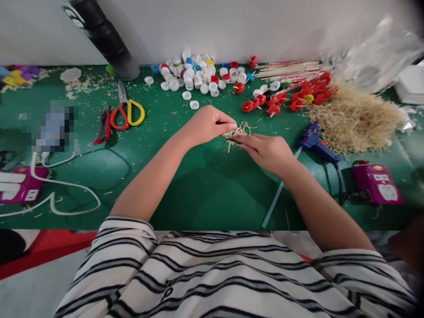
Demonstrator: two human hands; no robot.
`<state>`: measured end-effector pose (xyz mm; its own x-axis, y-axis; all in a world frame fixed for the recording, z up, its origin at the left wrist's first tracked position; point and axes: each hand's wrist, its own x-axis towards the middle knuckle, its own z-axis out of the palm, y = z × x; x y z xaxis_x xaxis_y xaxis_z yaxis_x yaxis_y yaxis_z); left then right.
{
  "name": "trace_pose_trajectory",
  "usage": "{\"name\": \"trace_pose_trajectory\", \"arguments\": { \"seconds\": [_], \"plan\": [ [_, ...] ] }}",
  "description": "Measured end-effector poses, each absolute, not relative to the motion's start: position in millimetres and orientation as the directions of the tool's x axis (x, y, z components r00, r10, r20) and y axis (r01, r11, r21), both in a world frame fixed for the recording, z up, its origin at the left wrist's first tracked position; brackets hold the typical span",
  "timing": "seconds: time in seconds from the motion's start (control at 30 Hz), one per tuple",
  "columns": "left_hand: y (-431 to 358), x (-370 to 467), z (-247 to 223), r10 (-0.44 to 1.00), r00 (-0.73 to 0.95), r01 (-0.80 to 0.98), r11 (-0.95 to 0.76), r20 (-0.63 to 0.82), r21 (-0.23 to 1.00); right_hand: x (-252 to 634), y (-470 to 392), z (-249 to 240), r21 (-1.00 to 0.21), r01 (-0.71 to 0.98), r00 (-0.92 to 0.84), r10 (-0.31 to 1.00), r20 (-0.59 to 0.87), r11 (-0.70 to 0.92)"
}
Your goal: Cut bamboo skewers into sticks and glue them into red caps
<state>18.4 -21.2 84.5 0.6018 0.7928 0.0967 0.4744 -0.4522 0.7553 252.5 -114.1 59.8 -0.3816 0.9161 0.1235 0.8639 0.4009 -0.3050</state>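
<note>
My left hand [209, 126] is closed in a pinch on a small tuft of pale shredded straw [244, 129] above the middle of the green table. From the other side, my right hand [269, 152] meets it, its thumb and fingers pressed together on a small dark piece [234, 141] under the straw. Fingers cover most of that piece, so its kind cannot be made out. Loose strands stick out between the two hands, and a short pale strip points down.
White, red and blue bottle caps [188, 79] lie at the back. Red caps with sticks [273, 109], a straw heap [361, 117], a blue glue gun [318, 143] and a purple power socket [377, 183] are right. Scissors [127, 110], red pliers [104, 126] and a black bottle [106, 42] are left.
</note>
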Motion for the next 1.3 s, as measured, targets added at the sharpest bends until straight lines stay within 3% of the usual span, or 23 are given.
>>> {"name": "trace_pose_trajectory", "arguments": {
  "seconds": [0.37, 0.6, 1.03, 1.3],
  "plan": [
    [-20.6, 24.9, 76.5, 0.834, 0.550, 0.493, -0.377, 0.055, 0.784, 247.5, -110.6, 57.3, -0.226, 0.942, -0.241, 0.969, 0.052, 0.246],
    [-24.6, 35.5, 62.3, 0.799, 0.551, 0.454, -0.531, 0.243, 0.716, 242.5, -109.2, 56.4, -0.219, 0.953, -0.209, 0.978, 0.021, 0.209],
    [-19.2, 32.0, 58.2, 0.812, 0.537, 0.458, -0.506, 0.226, 0.731, 235.7, -111.2, 56.0, -0.265, 0.950, -0.194, 0.977, -0.087, 0.165],
    [-16.1, 30.5, 53.9, 0.834, 0.512, 0.442, -0.461, 0.205, 0.769, 231.7, -117.9, 61.2, -0.155, 0.972, -0.204, 0.962, -0.183, 0.176]
  ]
}}
